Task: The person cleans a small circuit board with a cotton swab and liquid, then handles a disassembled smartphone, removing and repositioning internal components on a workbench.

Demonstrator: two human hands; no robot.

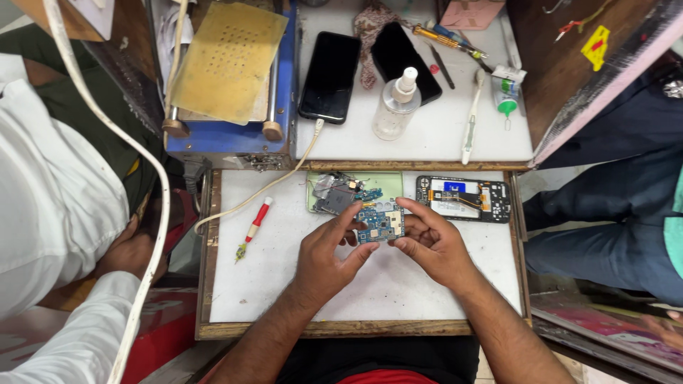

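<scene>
Circuit board (380, 222): I see it held level between both hands, above the worktop (284, 284).
Left hand (327, 259): fingertips pinch its left edge.
Right hand (434, 245): fingers clamp its right edge, equally near.

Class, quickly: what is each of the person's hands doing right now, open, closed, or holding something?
Left hand: closed on the left edge of the blue circuit board.
Right hand: closed on the board's right edge.
</scene>
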